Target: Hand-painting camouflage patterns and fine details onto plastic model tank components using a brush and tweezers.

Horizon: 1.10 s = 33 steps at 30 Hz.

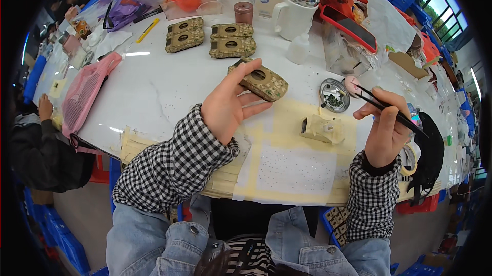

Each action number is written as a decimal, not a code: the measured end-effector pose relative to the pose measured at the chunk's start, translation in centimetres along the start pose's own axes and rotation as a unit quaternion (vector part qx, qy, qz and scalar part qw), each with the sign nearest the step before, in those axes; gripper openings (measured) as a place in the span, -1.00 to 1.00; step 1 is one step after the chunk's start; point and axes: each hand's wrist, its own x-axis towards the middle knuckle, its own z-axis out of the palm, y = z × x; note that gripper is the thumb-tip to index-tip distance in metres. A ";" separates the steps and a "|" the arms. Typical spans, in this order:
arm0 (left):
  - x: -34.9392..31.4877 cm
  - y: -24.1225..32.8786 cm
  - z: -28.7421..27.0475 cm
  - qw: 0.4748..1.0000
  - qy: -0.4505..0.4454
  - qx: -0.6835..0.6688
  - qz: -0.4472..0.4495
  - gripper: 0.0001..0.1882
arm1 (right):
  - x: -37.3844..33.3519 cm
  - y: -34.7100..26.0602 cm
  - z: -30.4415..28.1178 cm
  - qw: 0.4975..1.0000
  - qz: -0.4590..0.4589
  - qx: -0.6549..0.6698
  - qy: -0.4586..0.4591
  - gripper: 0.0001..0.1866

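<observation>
Two hands raised over a white marble-patterned table (pixel 154 91), sleeves in black-and-white check under denim.

Far left: another person's hand (pixel 45 106) resting at the table edge, dark sleeve below. Beside it, a pink mesh bag (pixel 84 94) lying slantwise over the rim.

Left of centre: left hand (pixel 228 106), forearm rising diagonally from the lower edge, palm turned up and toward the camera, fingers loosely spread. Camouflage-patterned tank hull (pixel 262 81) propped on the fingertips, thumb against its near edge, round opening facing up, tilted slightly. Held clear of the table.

Behind it, toward the far side: four matching camouflage hulls (pixel 210 37) set down in two pairs, a yellow utility knife (pixel 147 30) to their left, a white jug with a metal lid (pixel 294 12) to their right.

Centre: sheets of beige masking paper (pixel 287 168) taped to the near table edge; on them a small pale plastic turret piece (pixel 323 128), just right of the left hand.

Right of centre: round metal dish (pixel 334 95) holding small dark parts.

Right: right hand (pixel 384 130), forearm upright from the lower edge, fingers curled and pinched on black tweezers (pixel 389 111), tips pointing up-left toward the dish. Whether anything sits in the tips: cannot tell.
</observation>
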 end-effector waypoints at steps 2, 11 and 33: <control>0.1 0.3 -0.5 0.999 0.037 0.015 0.010 -0.49 | 0.0 0.9 -0.3 0.999 0.023 0.031 0.038 -0.61; -0.2 1.2 -6.4 0.971 0.145 0.157 0.110 -0.45 | 0.6 1.4 -0.9 0.984 0.062 0.020 0.166 -0.61; -2.8 2.7 -14.6 0.600 0.470 0.597 0.250 -0.53 | 0.5 2.4 -0.8 0.985 0.077 0.022 0.154 -0.72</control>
